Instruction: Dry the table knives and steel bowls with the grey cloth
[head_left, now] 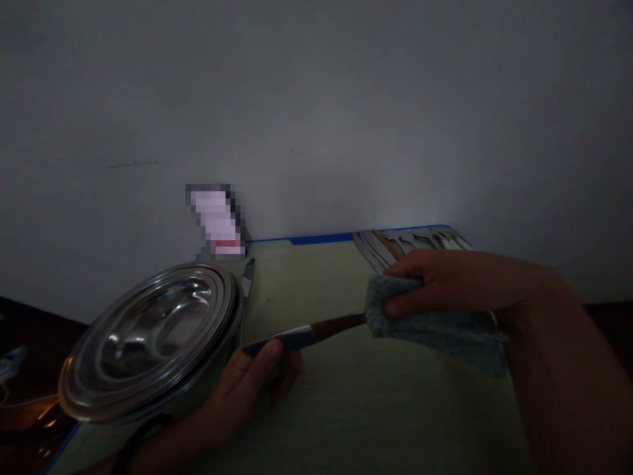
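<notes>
My left hand (264,369) is closed around the broad end of a piece of metal cutlery (329,328), just right of a stack of steel plates. The cutlery slants slightly up to the right and narrows there. Its far end disappears into a folded grey-green cloth (440,333), so its kind is hidden. My right hand (420,284) grips this cloth, thumb in front and fingers behind, around that far end. Behind the right hand, several knives, spoons and other cutlery (380,247) lie in a row at the table's back edge.
Shiny steel plates (148,336) are stacked on the left of the pale green table (306,284), which has a blue rim. A table knife (248,280) lies beside them. A blurred-out phone-like object (217,221) leans on the grey wall (316,119) behind.
</notes>
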Tool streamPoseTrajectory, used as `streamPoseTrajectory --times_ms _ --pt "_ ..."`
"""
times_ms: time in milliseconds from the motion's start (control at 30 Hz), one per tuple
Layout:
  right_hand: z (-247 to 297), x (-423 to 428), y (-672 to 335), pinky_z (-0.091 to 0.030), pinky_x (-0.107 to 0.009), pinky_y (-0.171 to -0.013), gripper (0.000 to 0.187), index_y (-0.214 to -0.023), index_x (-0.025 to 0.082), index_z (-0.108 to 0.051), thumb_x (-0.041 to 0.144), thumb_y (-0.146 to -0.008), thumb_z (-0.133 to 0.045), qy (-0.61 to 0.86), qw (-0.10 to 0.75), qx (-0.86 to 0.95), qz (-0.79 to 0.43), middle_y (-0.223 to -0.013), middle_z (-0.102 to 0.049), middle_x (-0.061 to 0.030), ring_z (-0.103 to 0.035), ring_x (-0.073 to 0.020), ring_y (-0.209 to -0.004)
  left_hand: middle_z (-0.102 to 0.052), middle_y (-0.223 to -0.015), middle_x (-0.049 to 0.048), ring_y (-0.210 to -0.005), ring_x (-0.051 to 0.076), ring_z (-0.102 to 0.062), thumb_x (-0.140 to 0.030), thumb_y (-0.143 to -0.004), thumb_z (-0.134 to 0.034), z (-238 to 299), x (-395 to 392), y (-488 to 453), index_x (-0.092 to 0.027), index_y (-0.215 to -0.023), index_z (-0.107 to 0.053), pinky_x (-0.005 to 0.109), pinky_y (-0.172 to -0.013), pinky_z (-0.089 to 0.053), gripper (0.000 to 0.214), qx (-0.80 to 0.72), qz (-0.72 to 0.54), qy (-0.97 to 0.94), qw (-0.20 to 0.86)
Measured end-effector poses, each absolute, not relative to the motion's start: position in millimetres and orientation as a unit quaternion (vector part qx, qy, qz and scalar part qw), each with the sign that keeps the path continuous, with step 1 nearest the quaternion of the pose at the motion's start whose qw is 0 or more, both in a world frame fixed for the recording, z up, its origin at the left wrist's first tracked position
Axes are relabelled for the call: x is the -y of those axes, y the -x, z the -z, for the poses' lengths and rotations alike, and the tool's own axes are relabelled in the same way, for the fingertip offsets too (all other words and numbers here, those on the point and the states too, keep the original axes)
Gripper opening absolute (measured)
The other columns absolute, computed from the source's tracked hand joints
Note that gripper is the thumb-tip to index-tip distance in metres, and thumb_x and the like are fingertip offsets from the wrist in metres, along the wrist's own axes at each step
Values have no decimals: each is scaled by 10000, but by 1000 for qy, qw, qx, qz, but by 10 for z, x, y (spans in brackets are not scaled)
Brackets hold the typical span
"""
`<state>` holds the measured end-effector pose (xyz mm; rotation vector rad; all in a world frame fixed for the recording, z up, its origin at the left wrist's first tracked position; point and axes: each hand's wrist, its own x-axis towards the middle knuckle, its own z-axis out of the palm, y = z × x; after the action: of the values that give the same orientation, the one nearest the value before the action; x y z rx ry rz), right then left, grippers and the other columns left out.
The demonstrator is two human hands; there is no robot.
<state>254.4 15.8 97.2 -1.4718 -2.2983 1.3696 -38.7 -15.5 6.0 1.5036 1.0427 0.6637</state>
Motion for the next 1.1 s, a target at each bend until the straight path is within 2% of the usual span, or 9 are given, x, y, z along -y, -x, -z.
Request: streamPoseTrajectory --times_ms 233,433,567,733,867,1100 --pt "-931 -198 -2091 -383 -220 -540 304 -877 189 -705 441 -790 -558 416 -38 823 -386 -787 -692 -13 -608 -142 -685 -442 -513 -26 -475 103 -398 -525 -897 -343 -124 145 345 -180 -573 -503 206 -439 -305 499 -397 -183 -724 533" --pt "-971 -140 -2185 -372 -220 -517 295 -852 205 -707 447 -786 -551 467 -48 806 -360 -757 -681 -8 -594 -140 -647 -491 -567 -57 -448 91 -438 -472 -886 -445 -59 172 307 -189 -845 -480 185 -424 -359 288 -407 -298 -634 585" --pt "-1020 -102 -2255 -380 -222 -519 259 -848 219 -713 416 -779 -559 496 -53 798 -339 -767 -686 -6 -597 -142 -640 -529 -577 -32 -463 89 -480 -390 -896 -448 -69 151 303 -176 -749 -508 180 -436 -386 266 -407 -318 -667 538" --pt "-1012 -98 -2098 -393 -241 -559 276 -851 226 -714 435 -751 -565 483 -66 814 -315 -796 -692 -16 -606 -161 -685 -558 -564 -25 -467 91 -504 -275 -897 -432 -101 143 312 -180 -709 -554 174 -454 -384 243 -374 -261 -753 474" --pt "-958 -80 -1825 -350 -247 -513 290 -874 245 -711 445 -755 -538 467 -81 831 -293 -845 -702 -29 -619 -187 -725 -571 -543 -22 -488 104 -522 -233 -880 -442 -100 149 321 -186 -658 -568 175 -470 -376 260 -365 -239 -792 427" --pt "-900 -34 -1565 -370 -267 -552 310 -967 216 -701 366 -767 -518 464 -103 831 -289 -956 -704 -82 -630 -225 -820 -604 -581 -5 -526 142 -549 -269 -860 -468 -174 163 305 -217 -709 -633 203 -518 -412 229 -369 -239 -763 474"
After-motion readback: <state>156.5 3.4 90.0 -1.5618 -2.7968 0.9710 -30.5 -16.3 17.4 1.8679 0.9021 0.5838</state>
